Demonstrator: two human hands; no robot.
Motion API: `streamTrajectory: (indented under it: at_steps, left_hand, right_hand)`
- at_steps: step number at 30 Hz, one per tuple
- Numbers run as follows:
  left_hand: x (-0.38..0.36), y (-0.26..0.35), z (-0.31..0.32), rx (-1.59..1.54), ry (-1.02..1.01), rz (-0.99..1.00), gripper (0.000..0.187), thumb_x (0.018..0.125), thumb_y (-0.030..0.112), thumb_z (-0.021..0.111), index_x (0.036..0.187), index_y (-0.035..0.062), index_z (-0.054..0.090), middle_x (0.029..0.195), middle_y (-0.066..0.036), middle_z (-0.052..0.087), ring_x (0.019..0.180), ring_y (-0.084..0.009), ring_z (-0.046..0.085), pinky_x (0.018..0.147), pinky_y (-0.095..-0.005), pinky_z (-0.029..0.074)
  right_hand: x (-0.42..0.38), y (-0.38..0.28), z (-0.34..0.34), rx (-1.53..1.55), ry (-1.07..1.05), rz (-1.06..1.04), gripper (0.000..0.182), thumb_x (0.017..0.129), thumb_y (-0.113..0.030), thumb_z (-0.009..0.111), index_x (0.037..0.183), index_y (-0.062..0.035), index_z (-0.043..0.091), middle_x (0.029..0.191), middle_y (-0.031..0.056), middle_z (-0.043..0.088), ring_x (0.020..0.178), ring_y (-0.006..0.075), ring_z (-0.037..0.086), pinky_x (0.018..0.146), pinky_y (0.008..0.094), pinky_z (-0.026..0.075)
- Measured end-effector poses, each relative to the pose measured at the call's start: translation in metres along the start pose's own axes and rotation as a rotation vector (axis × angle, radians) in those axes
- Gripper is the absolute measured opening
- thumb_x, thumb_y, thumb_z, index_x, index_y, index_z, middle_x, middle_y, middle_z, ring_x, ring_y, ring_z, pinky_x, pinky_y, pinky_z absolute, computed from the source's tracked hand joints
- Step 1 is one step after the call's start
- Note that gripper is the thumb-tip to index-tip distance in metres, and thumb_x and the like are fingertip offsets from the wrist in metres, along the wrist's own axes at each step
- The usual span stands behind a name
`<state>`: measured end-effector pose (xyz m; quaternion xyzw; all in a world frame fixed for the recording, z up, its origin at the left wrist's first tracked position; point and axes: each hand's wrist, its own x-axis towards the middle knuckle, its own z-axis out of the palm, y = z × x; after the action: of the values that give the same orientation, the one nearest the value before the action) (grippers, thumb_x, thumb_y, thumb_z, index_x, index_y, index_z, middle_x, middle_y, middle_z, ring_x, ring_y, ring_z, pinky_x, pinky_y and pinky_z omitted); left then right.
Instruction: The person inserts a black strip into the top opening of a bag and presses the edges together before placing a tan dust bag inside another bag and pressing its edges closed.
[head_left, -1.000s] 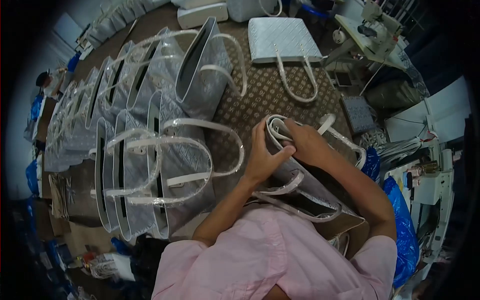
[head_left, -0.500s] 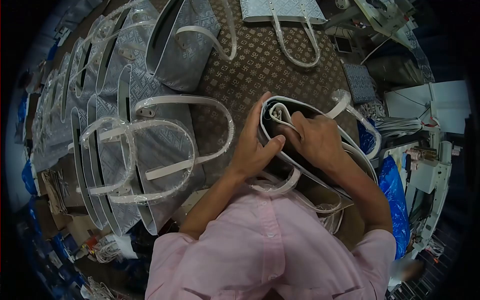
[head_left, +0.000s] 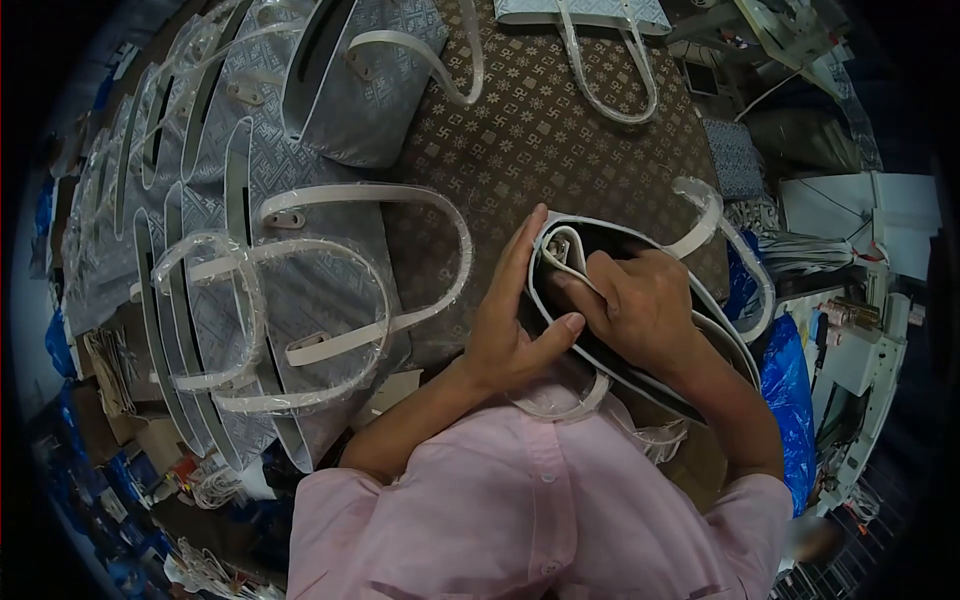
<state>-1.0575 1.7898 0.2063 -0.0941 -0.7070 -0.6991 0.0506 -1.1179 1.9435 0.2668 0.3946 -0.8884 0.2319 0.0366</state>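
A tote bag [head_left: 615, 228] with pale trim and a dark inside stands open-mouthed against my body. My left hand [head_left: 505, 335] cups its left end, the long fingers flat along the outside and the thumb across the near rim. Inside the mouth, my right hand [head_left: 645, 300] has bent fingers on a white-edged folded inner piece [head_left: 572, 250], which shows a small metal-looking part. Its fingertips are partly hidden. One plastic-wrapped white handle [head_left: 705, 225] arches out beyond the far rim, while another handle [head_left: 570, 408] hangs toward my shirt.
Several grey patterned tote bags [head_left: 385, 105] with wrapped handles crowd the left side. Another bag [head_left: 585, 14] lies at the far edge of the brown patterned tabletop [head_left: 560, 150]. Blue plastic [head_left: 788, 410] and a white machine [head_left: 865, 350] are at the right.
The tote bag and both hands sit slightly lower and farther right in view. The left fingers look straighter. My right hand remains inside the bag at the folded piece.
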Motion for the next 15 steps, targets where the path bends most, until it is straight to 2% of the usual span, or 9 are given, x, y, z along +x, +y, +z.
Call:
streamTrajectory:
  at_steps: [1, 3, 4, 6, 7, 9, 13, 15]
  left_hand:
    - [-0.002, 0.000, 0.000, -0.005, 0.008, -0.008, 0.082, 0.076, 0.020, 0.064, 0.139, -0.0062, 0.019, 0.144, -0.023, 0.024, 0.133, -0.0324, 0.027, 0.107, -0.0369, 0.023]
    - [-0.002, 0.000, -0.002, 0.014, -0.002, -0.023, 0.084, 0.076, 0.022, 0.065, 0.139, -0.0064, 0.017, 0.144, -0.024, 0.023, 0.133, -0.0334, 0.026, 0.107, -0.0374, 0.022]
    - [-0.001, 0.001, -0.002, 0.011, 0.007, -0.025, 0.084, 0.076, 0.022, 0.065, 0.139, -0.0064, 0.017, 0.144, -0.024, 0.023, 0.133, -0.0334, 0.026, 0.107, -0.0374, 0.022]
    - [0.001, 0.002, -0.003, -0.013, 0.001, -0.049, 0.085, 0.077, 0.021, 0.065, 0.140, -0.0066, 0.016, 0.143, -0.025, 0.023, 0.133, -0.0336, 0.026, 0.108, -0.0378, 0.022]
    - [0.001, 0.002, -0.001, -0.019, 0.007, -0.047, 0.085, 0.077, 0.021, 0.065, 0.140, -0.0066, 0.016, 0.143, -0.025, 0.023, 0.133, -0.0336, 0.026, 0.108, -0.0378, 0.022]
    - [0.001, 0.003, 0.005, -0.097, 0.115, -0.016, 0.083, 0.077, 0.019, 0.065, 0.139, -0.0068, 0.016, 0.142, -0.025, 0.025, 0.132, -0.0336, 0.027, 0.107, -0.0380, 0.023]
    - [0.007, 0.006, -0.002, -0.080, 0.067, 0.002, 0.081, 0.076, 0.018, 0.065, 0.139, -0.0068, 0.018, 0.142, -0.025, 0.026, 0.132, -0.0338, 0.028, 0.107, -0.0378, 0.024]
    - [0.006, 0.008, -0.007, 0.032, -0.016, -0.032, 0.080, 0.076, 0.017, 0.064, 0.138, -0.0066, 0.020, 0.142, -0.025, 0.026, 0.131, -0.0341, 0.029, 0.107, -0.0378, 0.025]
  right_hand:
    - [0.000, -0.003, -0.001, 0.003, -0.012, -0.001, 0.024, 0.077, -0.022, 0.069, 0.071, -0.0081, 0.050, 0.048, 0.0069, 0.051, 0.043, 0.0251, 0.053, 0.044, 0.0361, 0.040]
    - [0.005, -0.009, -0.006, 0.047, -0.138, 0.206, 0.026, 0.077, -0.025, 0.069, 0.085, -0.0055, 0.054, 0.058, 0.0106, 0.058, 0.051, 0.0296, 0.058, 0.049, 0.0389, 0.044]
    - [0.007, -0.009, -0.007, 0.045, -0.146, 0.200, 0.026, 0.077, -0.025, 0.069, 0.085, -0.0055, 0.054, 0.058, 0.0106, 0.058, 0.051, 0.0296, 0.058, 0.049, 0.0389, 0.044]
    - [0.012, -0.008, -0.008, 0.140, -0.177, 0.252, 0.038, 0.078, -0.027, 0.068, 0.103, -0.0043, 0.051, 0.072, 0.0157, 0.063, 0.062, 0.0352, 0.061, 0.054, 0.0406, 0.047]
    - [0.012, -0.007, -0.010, 0.135, -0.182, 0.250, 0.038, 0.078, -0.027, 0.068, 0.103, -0.0043, 0.051, 0.072, 0.0157, 0.063, 0.062, 0.0352, 0.061, 0.054, 0.0406, 0.047]
    - [0.013, -0.007, -0.015, 0.252, -0.282, 0.329, 0.047, 0.079, -0.024, 0.067, 0.116, -0.0043, 0.046, 0.088, 0.0192, 0.063, 0.077, 0.0382, 0.062, 0.063, 0.0405, 0.049]
    - [0.009, -0.005, -0.016, 0.311, -0.333, 0.385, 0.052, 0.081, -0.024, 0.063, 0.123, -0.0045, 0.038, 0.097, 0.0214, 0.061, 0.088, 0.0389, 0.059, 0.073, 0.0432, 0.047]
    - [0.009, -0.006, -0.016, 0.493, -0.363, 0.345, 0.062, 0.076, -0.008, 0.066, 0.129, -0.0048, 0.035, 0.120, 0.0200, 0.052, 0.106, 0.0368, 0.054, 0.089, 0.0384, 0.044]
